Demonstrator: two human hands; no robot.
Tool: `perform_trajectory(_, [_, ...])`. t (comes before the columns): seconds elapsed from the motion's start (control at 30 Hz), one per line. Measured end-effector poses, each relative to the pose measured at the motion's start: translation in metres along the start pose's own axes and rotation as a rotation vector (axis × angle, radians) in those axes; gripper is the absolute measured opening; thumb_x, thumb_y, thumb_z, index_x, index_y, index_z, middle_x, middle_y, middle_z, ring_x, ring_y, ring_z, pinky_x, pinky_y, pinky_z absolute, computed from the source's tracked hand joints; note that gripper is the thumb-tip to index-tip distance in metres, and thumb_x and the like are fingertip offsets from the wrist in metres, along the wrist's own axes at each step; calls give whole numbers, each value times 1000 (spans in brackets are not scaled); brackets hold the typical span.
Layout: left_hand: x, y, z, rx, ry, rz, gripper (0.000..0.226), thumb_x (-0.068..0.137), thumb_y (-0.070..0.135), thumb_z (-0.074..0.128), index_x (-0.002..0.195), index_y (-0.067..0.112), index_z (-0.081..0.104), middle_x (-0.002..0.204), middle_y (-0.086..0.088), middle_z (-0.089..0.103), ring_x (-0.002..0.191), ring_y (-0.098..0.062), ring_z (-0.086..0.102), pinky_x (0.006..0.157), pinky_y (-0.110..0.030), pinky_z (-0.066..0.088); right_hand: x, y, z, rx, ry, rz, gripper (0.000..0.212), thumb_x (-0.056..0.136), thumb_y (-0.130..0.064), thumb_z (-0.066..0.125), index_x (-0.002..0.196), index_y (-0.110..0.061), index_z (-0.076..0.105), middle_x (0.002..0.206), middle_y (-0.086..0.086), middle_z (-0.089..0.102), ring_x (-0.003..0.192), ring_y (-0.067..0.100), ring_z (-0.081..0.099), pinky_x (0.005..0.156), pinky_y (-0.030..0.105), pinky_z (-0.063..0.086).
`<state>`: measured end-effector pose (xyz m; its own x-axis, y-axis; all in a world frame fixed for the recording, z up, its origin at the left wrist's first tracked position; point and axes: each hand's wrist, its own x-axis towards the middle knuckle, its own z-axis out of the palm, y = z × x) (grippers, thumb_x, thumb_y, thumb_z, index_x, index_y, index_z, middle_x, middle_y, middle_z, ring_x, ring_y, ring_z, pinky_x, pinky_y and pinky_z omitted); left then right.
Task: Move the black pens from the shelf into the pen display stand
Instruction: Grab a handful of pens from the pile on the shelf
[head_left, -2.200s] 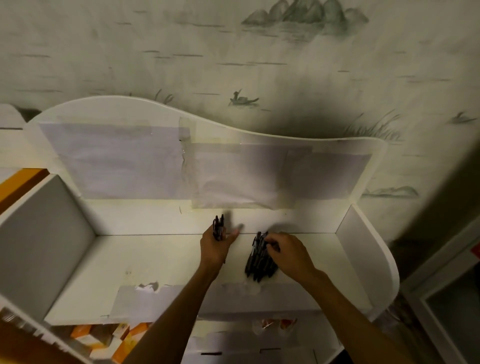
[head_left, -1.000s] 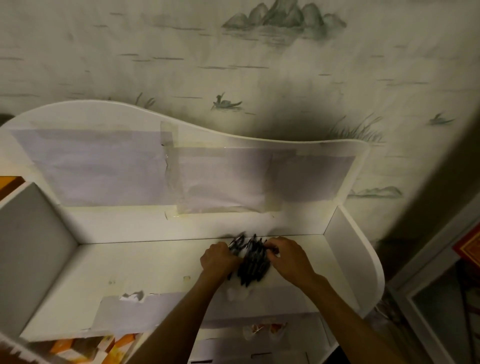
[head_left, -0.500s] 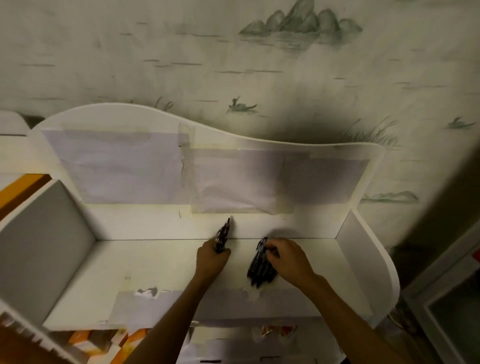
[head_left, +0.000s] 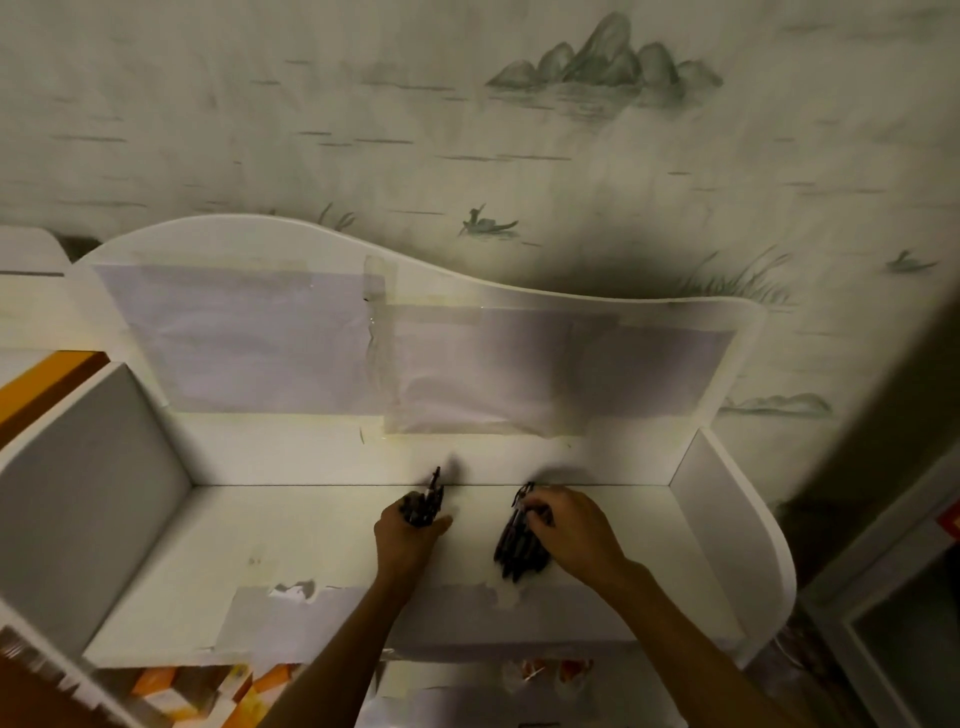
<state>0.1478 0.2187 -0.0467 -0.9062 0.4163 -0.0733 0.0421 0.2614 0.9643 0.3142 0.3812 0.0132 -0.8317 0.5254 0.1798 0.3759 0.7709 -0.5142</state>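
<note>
While the left hand (head_left: 410, 535) grips a small bunch of black pens (head_left: 425, 506) upright in a curled fist, tips pointing toward the back panel, the right hand (head_left: 571, 535) bends its fingers over a heap of black pens (head_left: 519, 553) lying flat on the white shelf (head_left: 291, 540), thumb and forefinger pinching at the heap's upper end. The two hands work near each other at the rear of the shelf, right of centre, with bare board between them. Neither group can be counted pen by pen in the dim, blurred light: the fist holds a few, the heap perhaps a dozen or more. That makes two hands, two clusters of pens and one shelf.

No pen display stand can be made out in this view, so every pen appears still to be at the shelf, and the task looks to be at its gathering stage.

The risks, judged from the scene, are plain. Smooth round barrels in an ever-fuller fist could slide out and fall past the shelf's open front edge onto the orange boxes (head_left: 156, 691) below. A hasty pinch at the heap could scatter it and send pens rolling. Poor light could also let a stray pen go unnoticed against the shadowed back corner. Taped paper sheets (head_left: 234, 338) cover the back panel, before the wall's painted landscape wallpaper (head_left: 602, 67).
</note>
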Motion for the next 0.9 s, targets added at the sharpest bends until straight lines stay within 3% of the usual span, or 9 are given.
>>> perform_trajectory(0.1, [2,1,-1,5,24,-3,18,82,20,81,94,12,71,86,1,69,86,-21,66,67,-24,47,0,-1,-1,0,-8,5,19,96,-24,59,110,-18,71,107,0,70,94,13,64,85,24,52])
perform_trajectory(0.23, [2,2,-7,-2,30,7,21,87,23,77,98,9,67,91,-8,70,87,-27,66,79,-42,55,2,-5,-1,17,-5,23,22,97,-26,60,115,-20,70,110,-1,70,94,11,64,86,22,53])
perform_trajectory(0.33, [-2,1,-11,29,2,24,24,87,23,77,107,14,67,96,-3,69,90,-23,64,81,-36,51,3,-11,0,27,-19,24,24,97,-26,60,119,-21,69,112,-1,69,96,10,64,88,22,53])
perform_trajectory(0.47, [-9,8,-21,19,19,17,22,90,28,73,104,16,62,85,-3,73,74,-20,72,74,-38,56,5,-20,1,45,-30,30,26,97,-27,60,121,-22,67,114,-1,69,96,9,64,87,20,53])
perform_trajectory(0.6, [-17,22,-39,23,-11,-55,29,88,33,75,105,18,57,66,-8,67,42,-16,60,45,-29,52,12,-40,5,24,-54,-9,26,98,-28,57,122,-25,66,117,-6,67,96,6,62,82,18,48])
perform_trajectory(0.77, [-20,44,-83,-142,-111,-126,43,84,47,76,82,12,51,55,-4,47,43,-16,38,42,-27,36,29,-87,10,6,-77,-119,25,96,-30,56,118,-28,67,116,-8,68,99,8,63,87,25,52])
perform_trajectory(0.9, [-27,63,-128,-233,-112,-144,49,86,58,67,74,13,53,55,-2,47,42,-17,42,42,-25,37,42,-133,18,24,-62,-193,24,95,-30,58,116,-28,69,113,-8,68,95,8,64,81,21,49])
